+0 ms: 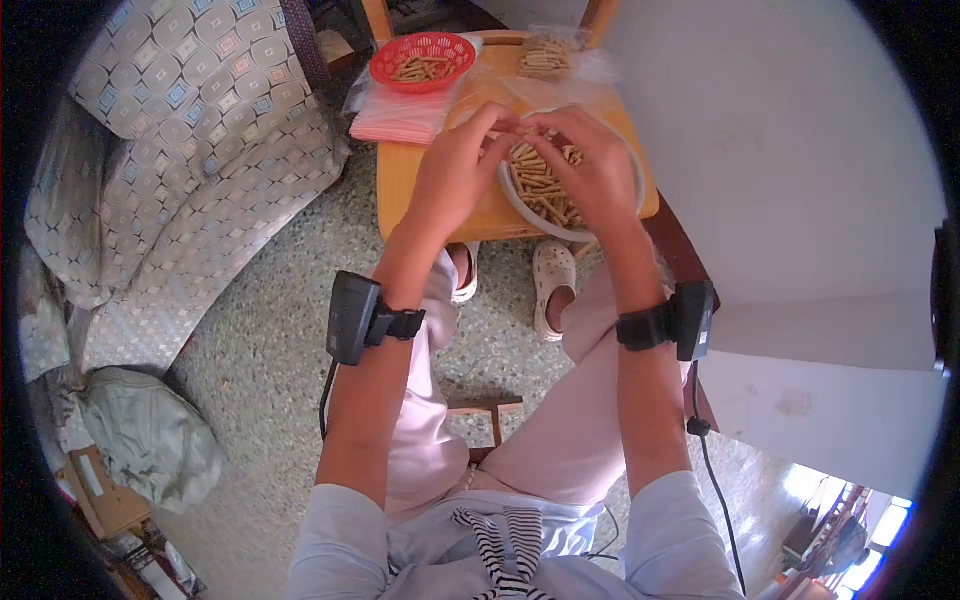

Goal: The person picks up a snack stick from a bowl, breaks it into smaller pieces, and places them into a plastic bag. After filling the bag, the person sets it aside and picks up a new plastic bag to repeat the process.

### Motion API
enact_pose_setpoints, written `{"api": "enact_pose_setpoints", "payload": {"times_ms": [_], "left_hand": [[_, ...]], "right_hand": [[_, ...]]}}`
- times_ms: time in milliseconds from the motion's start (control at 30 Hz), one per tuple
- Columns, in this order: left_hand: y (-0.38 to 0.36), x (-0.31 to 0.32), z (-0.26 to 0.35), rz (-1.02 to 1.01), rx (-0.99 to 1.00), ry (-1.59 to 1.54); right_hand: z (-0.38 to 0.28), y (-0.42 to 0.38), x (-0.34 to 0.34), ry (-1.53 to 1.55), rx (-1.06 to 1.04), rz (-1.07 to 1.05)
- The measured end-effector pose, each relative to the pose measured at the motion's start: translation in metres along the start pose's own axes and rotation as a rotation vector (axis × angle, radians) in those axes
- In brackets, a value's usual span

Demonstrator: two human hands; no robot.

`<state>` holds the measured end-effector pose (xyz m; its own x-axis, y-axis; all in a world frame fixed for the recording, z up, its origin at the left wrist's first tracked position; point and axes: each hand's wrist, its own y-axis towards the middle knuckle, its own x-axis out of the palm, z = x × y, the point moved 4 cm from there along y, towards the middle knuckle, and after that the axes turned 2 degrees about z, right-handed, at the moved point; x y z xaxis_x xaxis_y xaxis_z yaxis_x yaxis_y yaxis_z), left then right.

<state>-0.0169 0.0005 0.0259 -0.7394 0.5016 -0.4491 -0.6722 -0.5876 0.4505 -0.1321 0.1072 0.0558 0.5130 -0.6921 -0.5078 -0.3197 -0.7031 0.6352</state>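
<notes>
Sticks (545,190) in white bowl (520,208), wooden table (400,180), speckled floor (260,330), both hands' fingers (500,125) seemingly pinching one stick

White bowl (520,205) of tan sticks (540,185), on wooden stool

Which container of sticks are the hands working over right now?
The white bowl nearest the person: both the left hand and right hand are over it. The red basket and clear bag lie farther back, untouched.

Sticks (545,190) in bowl (512,200) on table (400,190)
</notes>
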Motion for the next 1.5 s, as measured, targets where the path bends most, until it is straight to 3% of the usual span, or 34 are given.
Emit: {"api": "enact_pose_setpoints", "payload": {"times_ms": [100,167,300,367,567,700,900,1100,1167,1267,1500], "left_hand": [[0.003,-0.011,0.007,0.071,0.026,-0.048],[0.003,-0.018,0.013,0.029,-0.114,-0.102],[0.005,-0.020,0.002,0.120,-0.049,-0.130],[0.008,-0.028,-0.002,0.213,-0.030,0.123],[0.008,-0.030,-0.013,0.324,0.025,0.205],[0.009,-0.022,-0.021,0.279,0.064,0.341],[0.008,-0.018,-0.021,0.194,0.077,0.521],[0.007,-0.017,-0.030,0.129,-0.021,0.490],[0.003,-0.014,-0.042,0.178,0.134,0.663],[-0.003,-0.008,-0.050,0.199,0.097,0.730],[0.004,-0.014,-0.043,0.175,0.112,0.578]], "right_hand": [[0.001,-0.001,-0.003,-0.051,0.049,-0.035],[0.002,-0.002,-0.005,-0.115,0.147,-0.113],[0.023,-0.010,0.002,-0.174,0.130,-0.185],[0.045,-0.022,0.008,-0.408,0.171,-0.281],[0.055,-0.039,0.018,-0.769,0.206,-0.433],[0.056,-0.040,0.020,-0.765,0.236,-0.501],[0.061,-0.040,0.033,-0.876,0.264,-0.323],[0.052,-0.035,0.039,-0.767,0.349,-0.435],[0.052,-0.036,0.042,-0.747,0.338,-0.461],[0.056,-0.037,0.043,-0.761,0.300,-0.477],[0.054,-0.038,0.042,-0.785,0.213,-0.452]]}}
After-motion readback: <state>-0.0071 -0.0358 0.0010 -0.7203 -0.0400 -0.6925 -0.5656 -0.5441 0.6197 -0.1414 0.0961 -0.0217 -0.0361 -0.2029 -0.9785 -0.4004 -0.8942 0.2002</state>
